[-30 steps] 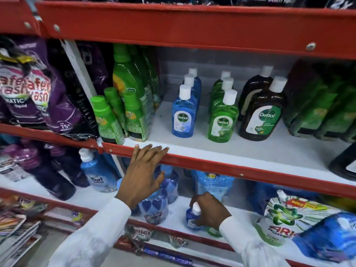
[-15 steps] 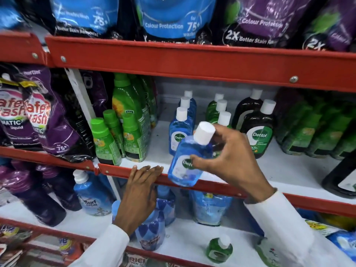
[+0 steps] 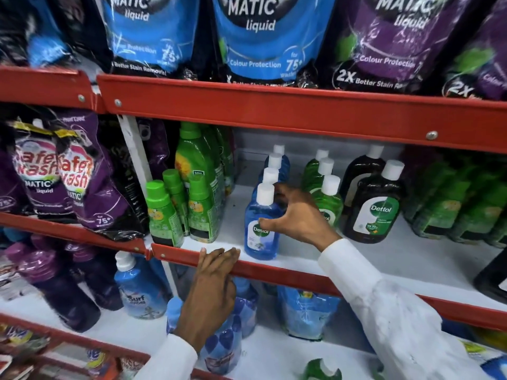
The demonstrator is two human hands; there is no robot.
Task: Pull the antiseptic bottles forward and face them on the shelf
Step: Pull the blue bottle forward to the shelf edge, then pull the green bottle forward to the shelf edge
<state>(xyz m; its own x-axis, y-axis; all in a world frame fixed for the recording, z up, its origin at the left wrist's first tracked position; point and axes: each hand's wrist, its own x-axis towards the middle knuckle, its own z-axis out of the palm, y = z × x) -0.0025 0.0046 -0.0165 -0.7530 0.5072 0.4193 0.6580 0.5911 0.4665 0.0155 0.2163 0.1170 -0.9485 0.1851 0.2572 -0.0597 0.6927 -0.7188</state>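
Note:
A blue Dettol bottle point(image 3: 259, 229) with a white cap stands upright at the front of the white middle shelf point(image 3: 384, 259), label facing me. My right hand point(image 3: 296, 218) is wrapped around its right side. Behind it runs a row of more blue bottles point(image 3: 274, 167). To the right stand green Dettol bottles point(image 3: 327, 198) and brown Dettol bottles point(image 3: 374, 207). My left hand point(image 3: 212, 281) rests flat with its fingers on the shelf's red front lip point(image 3: 288, 272), holding nothing.
Green-capped cleaner bottles point(image 3: 164, 215) stand left of the blue row, purple detergent pouches point(image 3: 68, 174) further left. Green refill packs point(image 3: 452, 204) fill the right. Pouches hang on the shelf above. Blue bottles, pouches and a small green Dettol bottle point(image 3: 321, 370) lie on the shelf below.
My right hand lifted a blue bottle from the lower shelf and set it upright at the front of the blue row. The view tilted upward. My left hand stayed on the lip.

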